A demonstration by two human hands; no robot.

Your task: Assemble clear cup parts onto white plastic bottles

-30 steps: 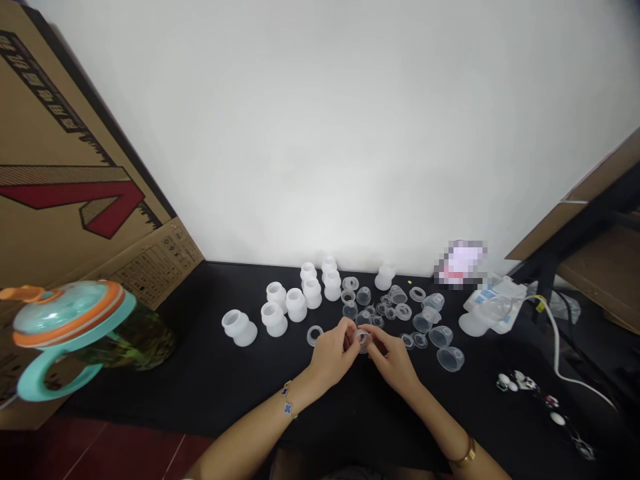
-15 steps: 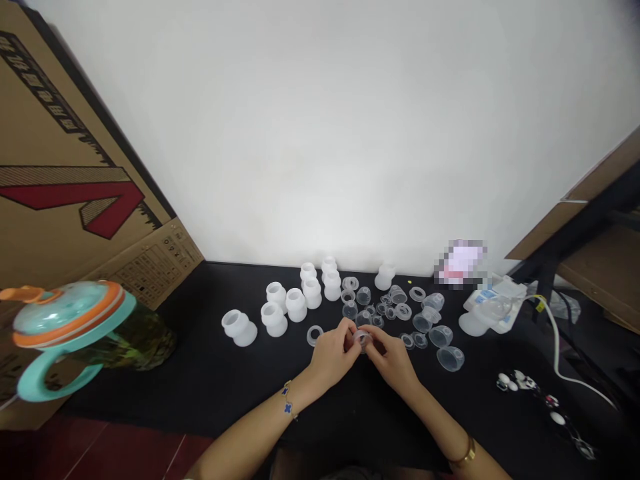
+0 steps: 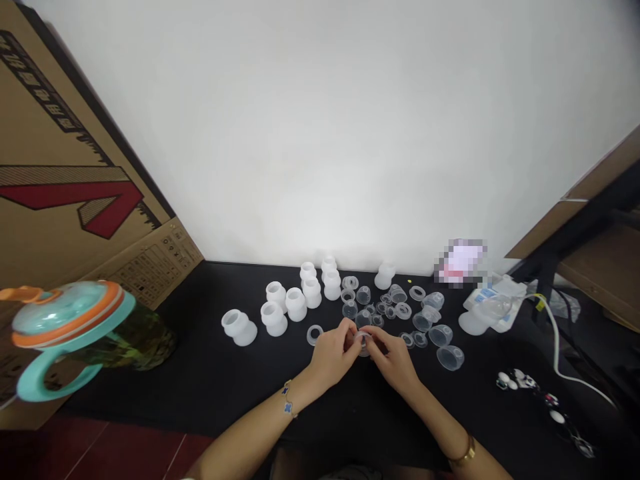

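Observation:
Between them, my left hand (image 3: 335, 353) and my right hand (image 3: 393, 355) pinch a small clear plastic ring-shaped piece (image 3: 364, 348). Fingertips and thumbs cover part of it, so its full shape is hidden. A loose translucent ring (image 3: 315, 335) lies just left of my left hand. Beyond and to the right of my hands, several clear rings and discs (image 3: 403, 311) are scattered among several clear cups (image 3: 440, 335). Several white waisted bottles (image 3: 296, 305) with open tops stand to the left and behind.
A large jug (image 3: 95, 327) with a teal lid and handle stands at left before a cardboard box (image 3: 60, 173). At right are a blurred-out screen (image 3: 460, 261), a white bottle (image 3: 475, 320), a white cable (image 3: 556, 347) and a beaded string (image 3: 550, 400).
The clear ring-shaped piece has tilted slightly between my fingers, and more of its lower part shows. Both hands stay in nearly the same place.

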